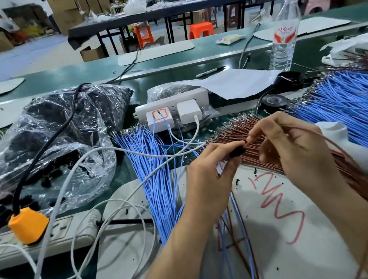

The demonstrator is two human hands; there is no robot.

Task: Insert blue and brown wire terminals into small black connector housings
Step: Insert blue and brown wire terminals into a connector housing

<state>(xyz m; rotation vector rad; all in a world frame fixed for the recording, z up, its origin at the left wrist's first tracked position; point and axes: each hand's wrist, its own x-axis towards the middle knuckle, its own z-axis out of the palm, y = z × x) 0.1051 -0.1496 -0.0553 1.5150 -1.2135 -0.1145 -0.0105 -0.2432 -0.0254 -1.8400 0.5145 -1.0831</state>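
My left hand [209, 173] pinches a small black connector housing [236, 151] between thumb and fingers, above the white board [285, 231]. My right hand [290, 145] pinches the end of a brown wire [345, 152] right at the housing; the wire loops away to the right and down. Under my hands lies a bundle of brown wires [231, 130] with metal terminals. Blue wire bundles lie at centre left [153, 167] and at far right [351, 106]. Finished blue and brown wires hang below my left hand [236, 217].
A clear plastic bag of black housings [60, 142] sits at left. Two power strips [50, 236] [174, 110] with chargers and white cables [90, 223] cross the green bench. A water bottle [284, 35], marker, paper sheet and tape roll [273, 100] stand behind.
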